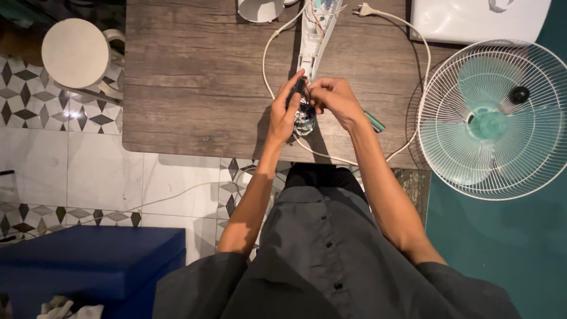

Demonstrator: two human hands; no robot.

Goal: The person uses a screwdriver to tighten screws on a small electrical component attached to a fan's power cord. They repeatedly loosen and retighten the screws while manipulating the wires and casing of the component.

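Brown wood-grain desk (pixel 195 77) at frame top carries a white power cord (pixel 269 56), long white plastic housing (pixel 313 35) and green-handled screwdriver (pixel 374 121)

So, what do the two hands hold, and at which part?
Both hands, left hand and right hand, grip one small metal-and-dark part from either side, at its upper end; the exact contact is too small to tell.

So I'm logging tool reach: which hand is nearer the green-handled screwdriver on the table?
Right. The right hand works just left of the green-handled screwdriver, whose handle pokes out beside its wrist; the left hand is farther left, beyond the small motor.
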